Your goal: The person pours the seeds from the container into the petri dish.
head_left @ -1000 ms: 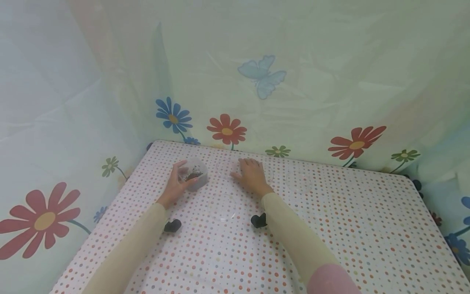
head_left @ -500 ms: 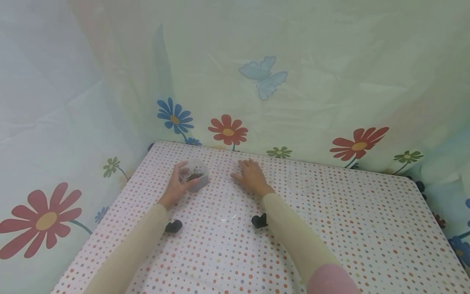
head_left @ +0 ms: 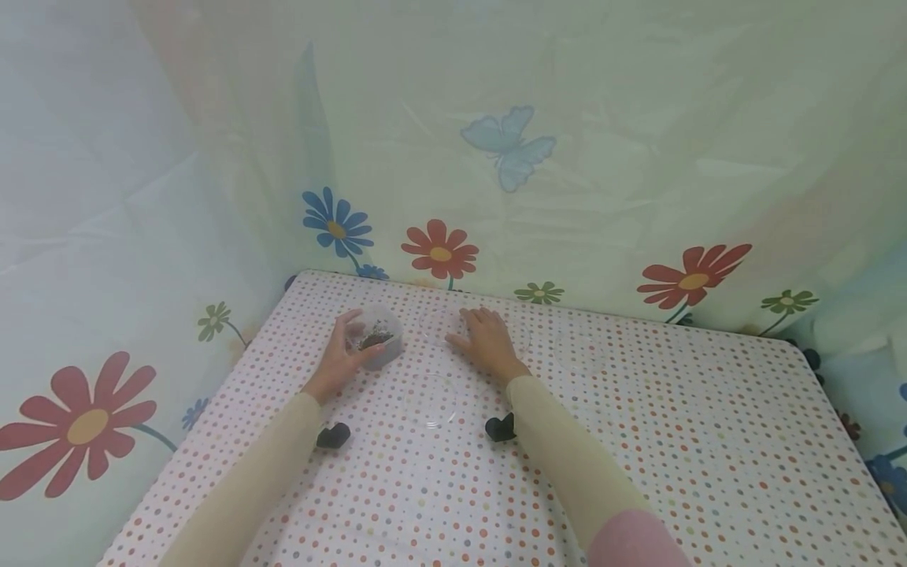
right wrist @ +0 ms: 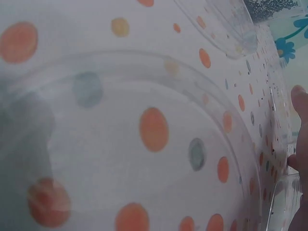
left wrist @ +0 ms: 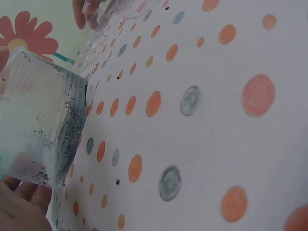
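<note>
A clear plastic tub [head_left: 390,354] stands toward the back left of the table, with dark granules [head_left: 374,340] gathered at its bottom. My left hand [head_left: 338,358] holds it from the left, thumb on the near side and fingers on the far side. In the left wrist view, specks cling to the wall of the tub [left wrist: 38,110]. To its right, my right hand [head_left: 489,339] reaches over clear, hard-to-see plastic pieces, fingers relaxed. Beside that hand [right wrist: 301,139] in the right wrist view, a clear container [right wrist: 284,197] shows at its fingers.
A round clear piece [head_left: 430,426] lies on the dotted table [head_left: 694,441] in front of the hands, and another [head_left: 577,370] lies to the right. A few dark specks [left wrist: 118,182] dot the cloth. A flowered curtain [head_left: 602,181] hangs behind the table.
</note>
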Demonstrator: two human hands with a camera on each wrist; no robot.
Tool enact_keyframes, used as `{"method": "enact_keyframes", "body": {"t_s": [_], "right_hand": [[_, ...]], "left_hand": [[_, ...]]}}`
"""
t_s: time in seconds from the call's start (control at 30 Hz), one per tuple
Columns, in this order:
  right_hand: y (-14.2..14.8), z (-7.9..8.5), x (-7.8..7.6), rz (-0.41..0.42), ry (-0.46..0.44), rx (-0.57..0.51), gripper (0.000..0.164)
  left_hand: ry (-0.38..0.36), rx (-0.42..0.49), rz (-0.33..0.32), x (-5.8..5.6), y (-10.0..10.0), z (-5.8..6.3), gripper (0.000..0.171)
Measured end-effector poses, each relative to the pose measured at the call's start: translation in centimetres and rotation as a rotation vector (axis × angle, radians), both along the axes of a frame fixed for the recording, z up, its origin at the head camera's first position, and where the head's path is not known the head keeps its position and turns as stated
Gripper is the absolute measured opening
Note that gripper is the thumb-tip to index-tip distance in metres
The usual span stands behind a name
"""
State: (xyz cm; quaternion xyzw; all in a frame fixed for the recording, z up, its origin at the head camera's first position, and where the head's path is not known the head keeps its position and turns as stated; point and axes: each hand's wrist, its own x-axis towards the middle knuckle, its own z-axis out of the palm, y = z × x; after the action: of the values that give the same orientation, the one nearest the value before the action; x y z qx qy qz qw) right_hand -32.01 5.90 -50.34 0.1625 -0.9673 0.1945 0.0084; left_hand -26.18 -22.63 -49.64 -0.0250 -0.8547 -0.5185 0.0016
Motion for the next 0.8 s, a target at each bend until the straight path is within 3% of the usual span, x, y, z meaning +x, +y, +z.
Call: {"method": "enact_keyframes", "body": {"t_s": [0.43, 0.8], "right_hand": [[0.1, -0.3, 0.0, -0.032, -0.012, -0.054, 0.074], [0.0, -0.3, 0.1, -0.028, -0.013, -0.025, 0.071]], "left_hand": [[-0.078, -0.098, 0.022, -0.3, -0.3, 1.0, 0.098], [0.002, -0.107, 0.042, -1.7, 0.2, 2.4, 0.096]]}}
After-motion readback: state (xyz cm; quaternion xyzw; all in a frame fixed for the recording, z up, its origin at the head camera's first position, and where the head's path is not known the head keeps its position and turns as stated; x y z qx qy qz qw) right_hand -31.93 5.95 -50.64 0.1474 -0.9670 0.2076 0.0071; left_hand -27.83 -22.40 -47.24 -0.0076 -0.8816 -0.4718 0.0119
